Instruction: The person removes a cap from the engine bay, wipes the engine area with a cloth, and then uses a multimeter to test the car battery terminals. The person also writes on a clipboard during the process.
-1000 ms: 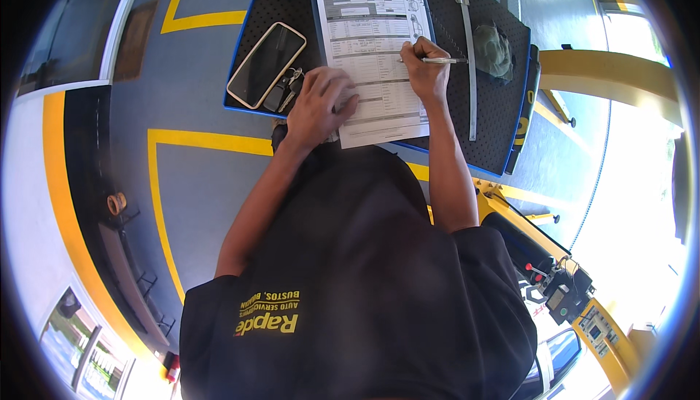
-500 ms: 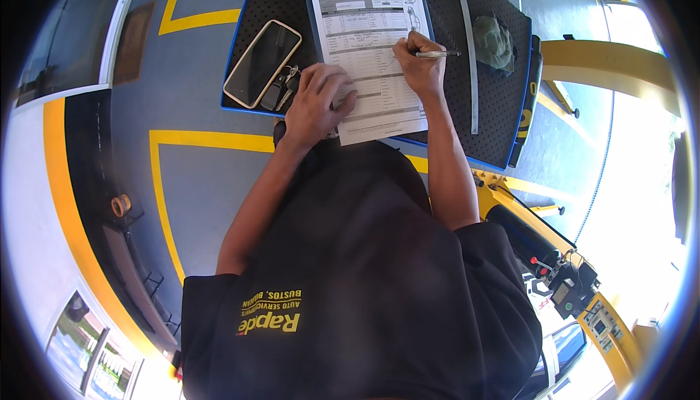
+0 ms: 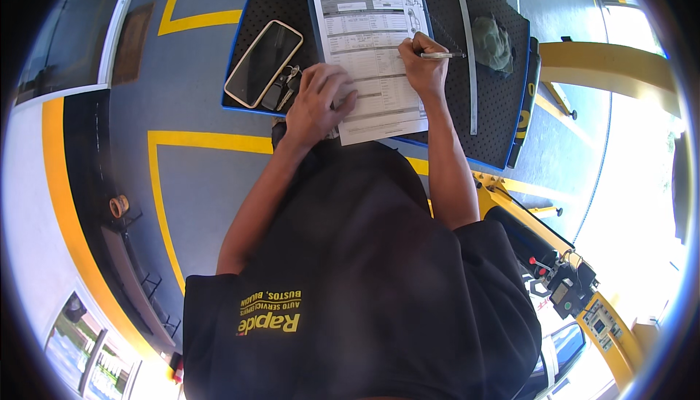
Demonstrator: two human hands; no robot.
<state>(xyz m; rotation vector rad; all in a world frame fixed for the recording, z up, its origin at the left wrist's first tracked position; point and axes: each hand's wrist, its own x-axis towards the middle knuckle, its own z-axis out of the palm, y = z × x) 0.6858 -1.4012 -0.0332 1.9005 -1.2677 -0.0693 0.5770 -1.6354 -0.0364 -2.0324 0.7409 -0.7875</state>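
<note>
A printed form (image 3: 372, 97) lies on a blue clipboard (image 3: 315, 17), its lower end hanging past the near edge of a black perforated mat. My right hand (image 3: 426, 72) is closed around a pen (image 3: 445, 55), resting on the right side of the form around its middle. The pen's tip is hard to make out. My left hand (image 3: 319, 101) lies on the form's lower left edge with its fingers loosely bent and apart, holding nothing I can see. Beside it are a bunch of keys (image 3: 281, 88) and a phone (image 3: 263, 63) in a light case.
A long metal caliper (image 3: 467, 57) lies right of the clipboard, beside a crumpled translucent bag (image 3: 494, 45). The mat-topped table (image 3: 503, 123) has a blue edge. Further right stands a yellow lift arm (image 3: 605, 64); a yellow machine column with a red-knobbed lever (image 3: 539, 263) is at the lower right.
My right hand has shifted slightly right and a little down on the form with the pen. My left hand has stayed almost in place.
</note>
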